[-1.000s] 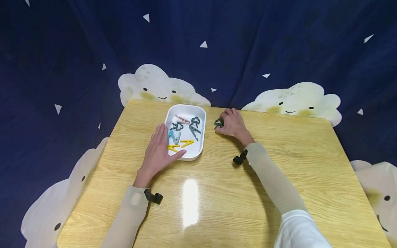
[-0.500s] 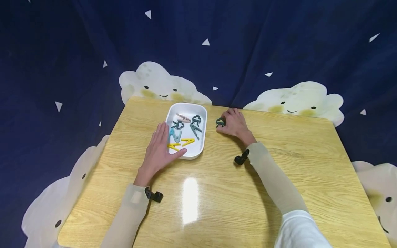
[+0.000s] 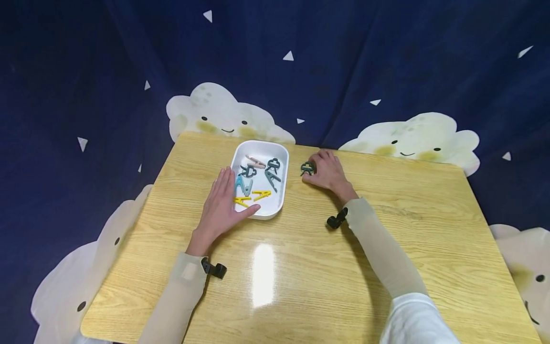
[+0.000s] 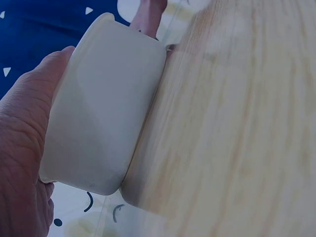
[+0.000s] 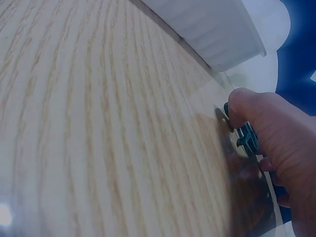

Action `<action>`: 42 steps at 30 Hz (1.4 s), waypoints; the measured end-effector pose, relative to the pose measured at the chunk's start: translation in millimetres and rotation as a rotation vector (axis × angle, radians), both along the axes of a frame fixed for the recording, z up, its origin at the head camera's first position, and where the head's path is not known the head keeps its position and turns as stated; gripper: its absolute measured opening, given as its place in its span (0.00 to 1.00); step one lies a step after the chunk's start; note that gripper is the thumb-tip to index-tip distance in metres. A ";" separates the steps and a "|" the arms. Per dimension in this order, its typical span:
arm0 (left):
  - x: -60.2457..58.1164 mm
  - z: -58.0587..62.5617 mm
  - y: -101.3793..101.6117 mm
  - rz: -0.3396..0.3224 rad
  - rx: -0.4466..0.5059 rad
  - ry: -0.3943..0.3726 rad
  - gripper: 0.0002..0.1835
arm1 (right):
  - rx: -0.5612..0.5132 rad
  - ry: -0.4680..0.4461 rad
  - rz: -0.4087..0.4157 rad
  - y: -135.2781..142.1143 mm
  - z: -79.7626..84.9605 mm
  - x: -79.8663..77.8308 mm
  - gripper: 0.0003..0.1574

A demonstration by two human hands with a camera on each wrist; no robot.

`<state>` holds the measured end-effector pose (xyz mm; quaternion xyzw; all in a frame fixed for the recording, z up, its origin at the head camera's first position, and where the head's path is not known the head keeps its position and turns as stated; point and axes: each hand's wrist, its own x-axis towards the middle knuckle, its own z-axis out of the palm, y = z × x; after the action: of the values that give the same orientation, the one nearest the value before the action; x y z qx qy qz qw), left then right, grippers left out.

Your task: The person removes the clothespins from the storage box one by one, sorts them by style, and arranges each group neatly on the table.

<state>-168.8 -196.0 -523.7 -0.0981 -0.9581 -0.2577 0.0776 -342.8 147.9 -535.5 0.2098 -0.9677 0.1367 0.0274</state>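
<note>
A white tray [image 3: 275, 203] stands at the back middle of the table. My left hand [image 3: 220, 204] rests against its left and near sides, fingers straight and thumb spread along the near rim. In the left wrist view the tray's outer wall [image 4: 106, 108] hides most of that hand's contact. Right of the tray, my right hand [image 3: 328, 173] pinches a dark green spring clip [image 3: 307, 168] low at the tabletop. The right wrist view has the thumb [image 5: 247, 106] on this clip [image 5: 249, 139]; the other fingers are mostly hidden.
Inside the tray lie several clips: a pink one [image 3: 256, 163], dark green ones [image 3: 273, 165], a grey-green one [image 3: 272, 180], a light blue one [image 3: 245, 186] and yellow ones [image 3: 261, 195]. The wooden table [image 3: 301, 267] ends at a dark blue curtain [image 3: 326, 71] with cloud prints.
The head view has shifted slightly. Both hands, the tray and the dark green spring clip keep nearly the same places relative to one another.
</note>
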 end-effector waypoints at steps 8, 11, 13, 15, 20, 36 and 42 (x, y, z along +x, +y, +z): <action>1.1 0.0 -0.1 -0.001 -0.013 -0.013 0.70 | -0.007 -0.002 0.001 2.9 -1.1 4.8 0.40; 0.6 -0.6 -0.2 -0.001 -0.018 -0.014 0.70 | -0.016 0.002 0.004 3.0 -0.2 7.0 0.41; 0.2 -0.9 -0.4 -0.001 -0.021 -0.012 0.70 | -0.024 0.004 0.010 2.9 1.0 8.4 0.43; -0.1 -0.9 -0.5 0.000 -0.022 -0.012 0.70 | -0.033 0.010 0.018 2.1 3.1 10.1 0.45; 0.1 -0.6 -1.3 0.000 -0.019 -0.011 0.70 | -0.044 0.046 0.041 -4.3 11.3 14.4 0.47; -1.0 0.0 -1.3 -0.001 -0.007 -0.002 0.70 | -0.091 0.121 0.149 -55.2 51.5 25.1 0.34; -1.7 -0.6 -1.6 -0.002 -0.017 0.000 0.70 | -0.067 0.115 0.205 -75.5 59.9 23.4 0.34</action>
<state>-170.6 -197.6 -524.3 -0.0995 -0.9601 -0.2498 0.0767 -319.4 72.4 -475.7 0.3140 -0.9330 0.1589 0.0757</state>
